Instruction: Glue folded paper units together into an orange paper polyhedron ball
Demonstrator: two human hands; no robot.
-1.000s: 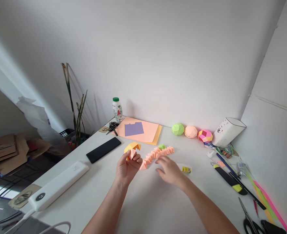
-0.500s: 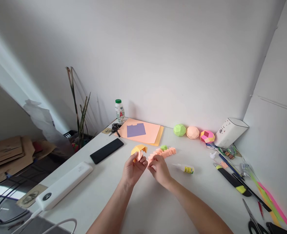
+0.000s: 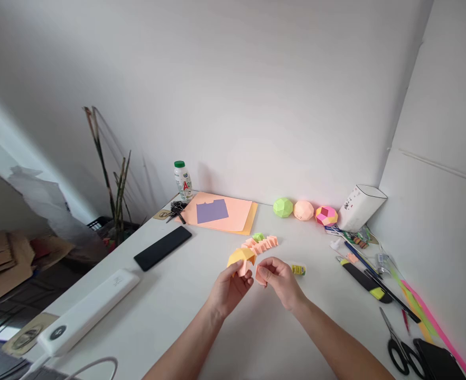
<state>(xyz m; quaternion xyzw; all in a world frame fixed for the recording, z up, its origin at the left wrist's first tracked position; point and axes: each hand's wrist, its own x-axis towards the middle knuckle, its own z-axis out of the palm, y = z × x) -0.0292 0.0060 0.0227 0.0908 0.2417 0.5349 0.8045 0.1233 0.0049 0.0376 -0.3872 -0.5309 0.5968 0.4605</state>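
Observation:
My left hand [image 3: 233,287] is closed on a folded paper model [image 3: 241,257], orange-yellow on top with a peach piece at its near side. Close by on the right, my right hand [image 3: 282,282] pinches a small peach paper piece [image 3: 260,275]. A narrow gap separates that piece from the model. Just beyond both hands lies a row of folded peach paper pieces [image 3: 265,245], with a green paper piece [image 3: 258,237] beside it. The glue bottle [image 3: 298,269] rests right of my right hand, which partly hides it.
Three faceted paper balls, one green [image 3: 282,207], stand along the wall. Peach and yellow sheets [image 3: 236,211] lie at the back, near a white bottle [image 3: 183,180]. A black phone [image 3: 164,248] and a white power bank [image 3: 90,311] are left; a cutter [image 3: 363,279] and scissors [image 3: 400,348] right.
My right hand has lifted a peach piece from the row and brought it toward me, beside the model. My left hand has shifted right and nearer with the model. The view has turned slightly.

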